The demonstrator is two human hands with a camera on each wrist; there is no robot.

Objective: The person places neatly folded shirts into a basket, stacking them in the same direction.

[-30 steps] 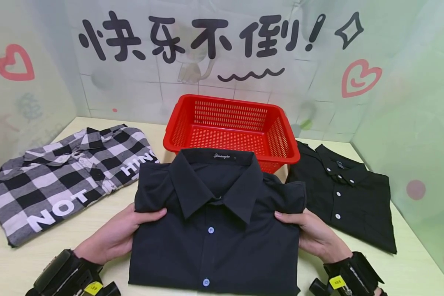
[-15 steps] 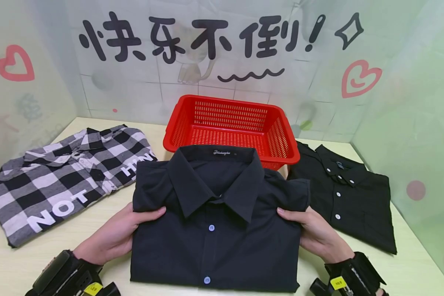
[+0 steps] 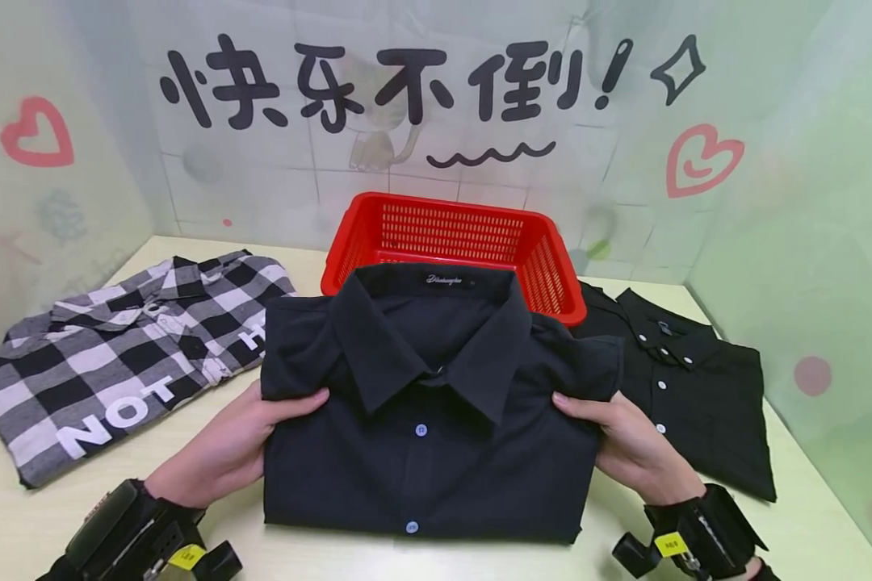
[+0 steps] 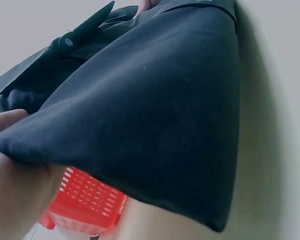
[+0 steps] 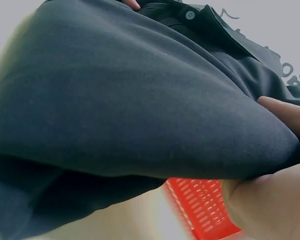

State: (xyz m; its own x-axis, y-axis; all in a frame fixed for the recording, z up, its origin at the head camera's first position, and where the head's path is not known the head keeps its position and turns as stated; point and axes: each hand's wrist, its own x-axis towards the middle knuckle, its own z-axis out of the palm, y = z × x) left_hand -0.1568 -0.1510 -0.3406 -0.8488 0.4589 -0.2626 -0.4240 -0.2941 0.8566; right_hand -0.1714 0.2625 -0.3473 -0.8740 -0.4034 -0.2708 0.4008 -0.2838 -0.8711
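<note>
- the red basket (image 3: 450, 205) stands on the pale table (image 3: 378, 561), close to the back wall (image 3: 254, 202), and i tell the other places from it.
- the folded dark shirt (image 3: 436, 411) is in front of the basket, on the side nearer to the person, with its front facing up toward the head camera.
- the shirt is lifted by two hands, and in the head view its collar (image 3: 378, 355) covers the near part of the basket rim; if the cloth touches the basket, i cannot tell.
- the left hand (image 3: 243, 440) is in front of the basket and to its left; it is clamped on the left side of the shirt, thumb over the cloth and the palm side below.
- the right hand (image 3: 635, 444) is in front of the basket and to its right; it is clamped on the right side of the shirt in the same manner, its other fingers mostly hidden behind the cloth.
- two pale buttons (image 3: 421, 430) are seen below the collar, one nearer to the basket and one farther.
- the checked shirt (image 3: 138, 347), with white letters, lies folded to the left of the basket, well apart from it.
- the other black shirt (image 3: 712, 403), with white buttons, lies folded to the right of the basket, near it.
- behind the basket, the back wall carries big black characters (image 3: 414, 81).
</note>
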